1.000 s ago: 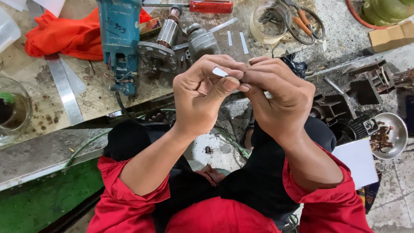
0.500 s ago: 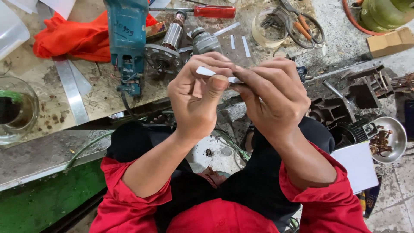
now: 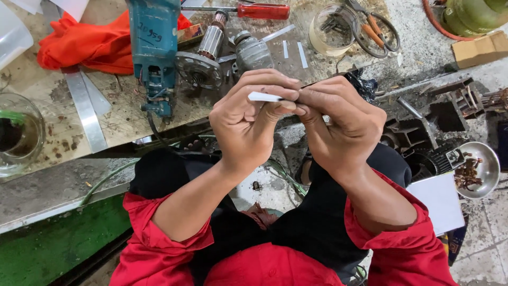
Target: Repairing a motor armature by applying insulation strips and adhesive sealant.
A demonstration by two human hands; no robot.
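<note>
Pinching a small white paper strip (image 3: 264,97) between both hands, held up in front of the chest above the lap and just short of the workbench (image 3: 63,132) edge. Left hand (image 3: 248,124) fingers curled closed, thumb and forefinger gripping the strip's middle; the strip's left end pokes out flat past the knuckles. Right hand (image 3: 344,127) also closed, fingertips clamped on the strip's right end, touching the left thumb. On the bench behind the hands: teal power tool body (image 3: 153,47), motor armature (image 3: 211,42) with a round metal end plate (image 3: 198,69) beside it, grey metal housing (image 3: 253,53), red-handled screwdriver (image 3: 254,10), two more white strips (image 3: 293,52) lying flat, glass jar (image 3: 330,29) with small parts, pliers with orange grips (image 3: 373,26), red cloth (image 3: 84,45). Glass bowl (image 3: 18,135) at far left. Metal bowl (image 3: 476,169) with rusty bits on the floor at right. Red sleeves, dark trousers.
</note>
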